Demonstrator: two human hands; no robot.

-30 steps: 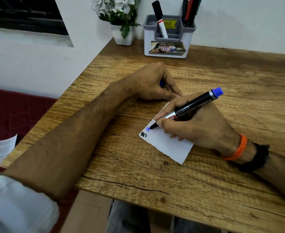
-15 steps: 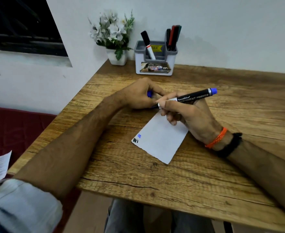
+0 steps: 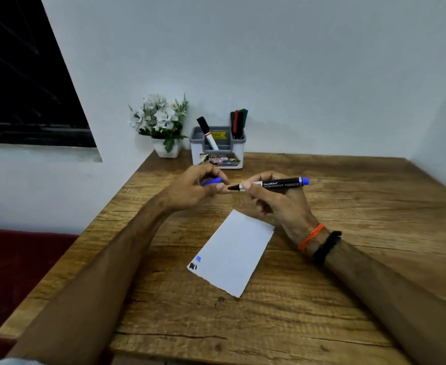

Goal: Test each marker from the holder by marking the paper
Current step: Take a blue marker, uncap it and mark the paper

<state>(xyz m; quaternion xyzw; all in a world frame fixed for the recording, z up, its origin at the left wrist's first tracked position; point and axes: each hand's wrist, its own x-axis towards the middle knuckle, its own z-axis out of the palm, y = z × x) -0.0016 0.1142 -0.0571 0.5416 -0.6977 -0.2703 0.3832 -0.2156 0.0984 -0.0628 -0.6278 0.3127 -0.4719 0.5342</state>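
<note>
Both hands are raised above the wooden table (image 3: 335, 299), forearms reaching in from the near edge and meeting at mid-table. Right hand (image 3: 277, 201): fingers curled round the blue marker (image 3: 277, 184), which lies nearly level, its bare dark tip pointing left and its blue end cap pointing right. An orange band and a black band sit on that wrist. Left hand (image 3: 195, 191): thumb and fingertips pinch the blue cap (image 3: 211, 182), held just beside the marker's tip, a small gap between them; whether the cap's open end faces the tip cannot be told.

Paper (image 3: 232, 256): flat on the table, below and nearer than the hands, touched by neither. Its near-left corner carries a black mark (image 3: 192, 266) and, just beyond it, a small blue mark (image 3: 198, 258).

Holder (image 3: 218, 150): a grey and white box at the far edge of the table, against the wall, well apart from the hands. Its left compartment contains one marker with a black cap (image 3: 207, 133), leaning left. Its right compartment contains a group of upright markers (image 3: 239, 123), with black, red and green showing. A white pot of white flowers (image 3: 161, 125) stands just left of the holder.
</note>
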